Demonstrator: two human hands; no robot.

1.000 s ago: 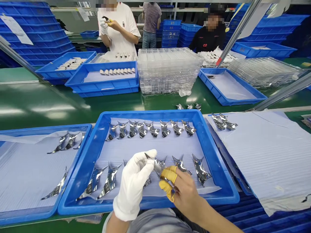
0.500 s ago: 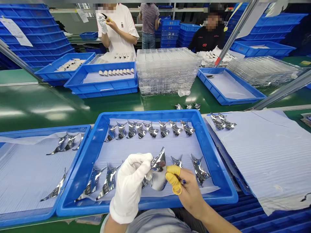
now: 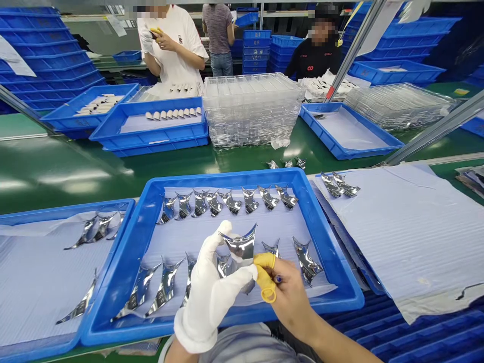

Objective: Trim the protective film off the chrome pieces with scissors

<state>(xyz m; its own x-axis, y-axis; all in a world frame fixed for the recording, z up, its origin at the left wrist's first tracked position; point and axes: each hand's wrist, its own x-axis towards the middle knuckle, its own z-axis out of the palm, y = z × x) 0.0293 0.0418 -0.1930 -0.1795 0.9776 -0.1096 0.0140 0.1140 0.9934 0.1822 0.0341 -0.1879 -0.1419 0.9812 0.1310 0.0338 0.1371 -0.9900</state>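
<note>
Bench: green conveyor belt (image 3: pixel 56 171)
Tray: blue plastic tray (image 3: pixel 223 179), eight chrome parts (image 3: pixel 230 202) in far row, six nearer
Fingers: white-gloved left hand (image 3: pixel 209 292) and yellow-cotted right hand (image 3: pixel 291 297) grasping curved mirror-chrome part (image 3: pixel 240 247) above tray

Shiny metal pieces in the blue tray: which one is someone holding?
The mirror-bright piece raised between the white-gloved left hand and the right hand with yellow finger cots; the others lie on the tray's liner.

Middle of the held metal piece (image 3: pixel 240 252) hidden behind the gloved left hand (image 3: pixel 212 292), next piece (image 3: pixel 188 269) partly covered by the glove, right forearm (image 3: pixel 333 338) cut off by the bottom edge, left tray (image 3: pixel 68 207) cut off by the left edge, sheet (image 3: pixel 423 227) cut off at right, three pieces (image 3: pixel 286 164) on the belt (image 3: pixel 234 164) too small to make out
</note>
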